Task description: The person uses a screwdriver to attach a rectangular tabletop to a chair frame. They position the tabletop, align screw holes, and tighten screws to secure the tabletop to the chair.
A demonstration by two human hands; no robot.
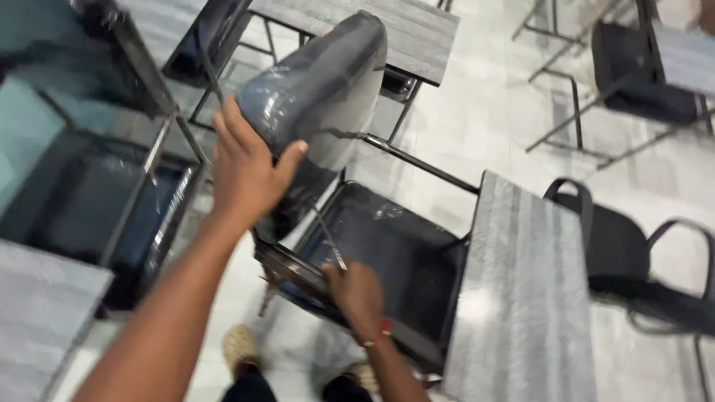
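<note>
Left hand [246,167] clamps its fingers on a plastic-wrapped chair backrest [320,89] while right hand [357,294], fingers closed, works a screwdriver [328,238] at the seat [380,257]; backrest apparently not yet fixed.

Hands: two, left [242,167] and right [356,292]; chairs: five — one wrapped [328,89] and held, one at left [97,208], one top left [212,37], one top right [640,71], one at right [633,253]; grey tabletops: four — right [521,298], top [372,26], lower left [37,313], top right corner [689,52]; shoes: two, left [240,348], right [363,372].
</note>
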